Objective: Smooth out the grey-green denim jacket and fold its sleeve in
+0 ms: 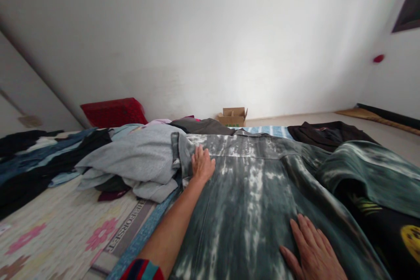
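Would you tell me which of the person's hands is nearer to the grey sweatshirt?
Left. The left hand rests on the green tie-dye garment right beside the grey sweatshirt; the right hand lies farther right.

Left hand (202, 164) flat on tie-dye garment (249, 201) far edge; right hand (313, 251) flat nearer; grey clothes (138, 162) beside.

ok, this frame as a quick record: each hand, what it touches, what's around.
left hand: open, flat on tie-dye garment, far end
right hand: open, flat on same garment, near the camera
garment: spread out flat
left of it: grey clothes pile
by the wall: cardboard box, red cushion
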Available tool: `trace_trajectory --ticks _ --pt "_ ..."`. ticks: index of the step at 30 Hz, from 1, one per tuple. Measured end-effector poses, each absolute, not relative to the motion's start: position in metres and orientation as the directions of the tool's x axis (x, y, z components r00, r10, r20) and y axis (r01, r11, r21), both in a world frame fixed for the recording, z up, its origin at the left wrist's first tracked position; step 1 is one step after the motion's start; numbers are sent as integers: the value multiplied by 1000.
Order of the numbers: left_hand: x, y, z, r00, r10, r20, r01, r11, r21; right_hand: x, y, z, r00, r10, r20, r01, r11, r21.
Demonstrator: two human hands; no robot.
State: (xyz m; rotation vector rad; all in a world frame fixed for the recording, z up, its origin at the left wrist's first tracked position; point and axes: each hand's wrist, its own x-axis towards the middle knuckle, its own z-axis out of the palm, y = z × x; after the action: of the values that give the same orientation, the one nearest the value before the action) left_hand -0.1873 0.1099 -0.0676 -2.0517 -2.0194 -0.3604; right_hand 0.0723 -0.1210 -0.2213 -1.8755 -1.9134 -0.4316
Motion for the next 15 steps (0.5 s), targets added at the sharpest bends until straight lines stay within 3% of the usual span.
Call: trace_trajectory --ticks 3,8,15 --pt "-221 109 -61 -136 876 463 990 131 43 72 -121 -222 5 864 503 997 34 -69" --pt "-250 110 -61 -269 862 429 962 217 167 73 -122 -223 16 860 510 997 23 -70" --pt "-251 112 -53 -323 863 389 943 257 213 76 -120 -228 11 885 466 996 33 -86"
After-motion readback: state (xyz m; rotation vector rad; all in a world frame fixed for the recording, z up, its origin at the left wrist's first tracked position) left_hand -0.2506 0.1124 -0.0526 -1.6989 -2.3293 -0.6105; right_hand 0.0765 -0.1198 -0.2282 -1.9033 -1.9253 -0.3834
